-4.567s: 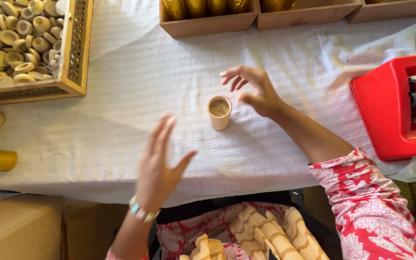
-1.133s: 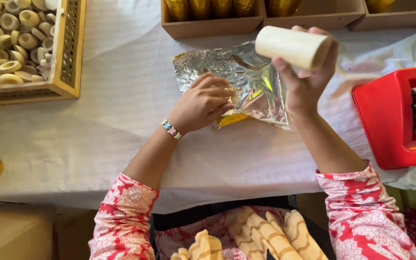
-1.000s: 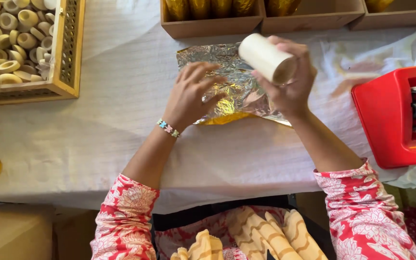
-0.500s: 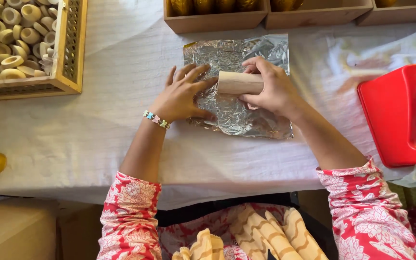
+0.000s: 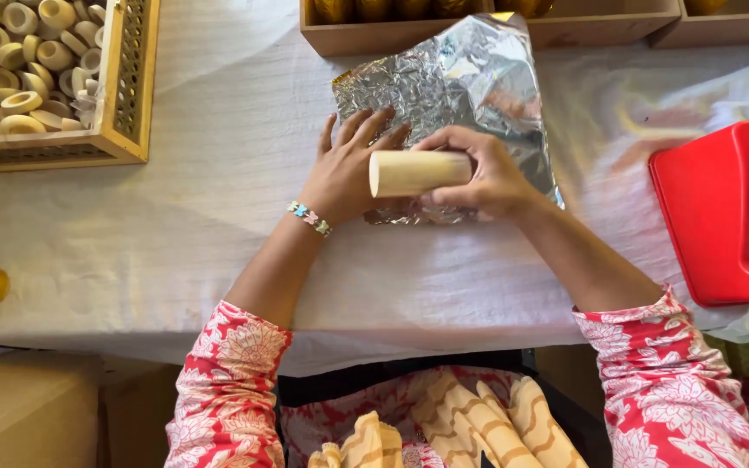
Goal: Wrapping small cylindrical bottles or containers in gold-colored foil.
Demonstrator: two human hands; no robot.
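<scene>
A pale wooden cylinder (image 5: 420,172) was gripped on its side by the right hand (image 5: 487,178) over a crinkled silver foil sheet (image 5: 465,87) spread on the white tablecloth (image 5: 218,234). The left hand (image 5: 344,173), open and flat, was pressed on the foil at the cylinder's nine o'clock. A red tape dispenser (image 5: 726,217) was seen at three o'clock.

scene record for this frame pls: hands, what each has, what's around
left hand: flat on foil sheet, palm down
right hand: grips wooden cylinder, lying sideways over the foil
foil: crinkled, far edge curling up against wooden boxes
surface: white cloth
left side: lattice tray of wooden rings
right side: red tape dispenser
wrist: bead bracelet on left
</scene>
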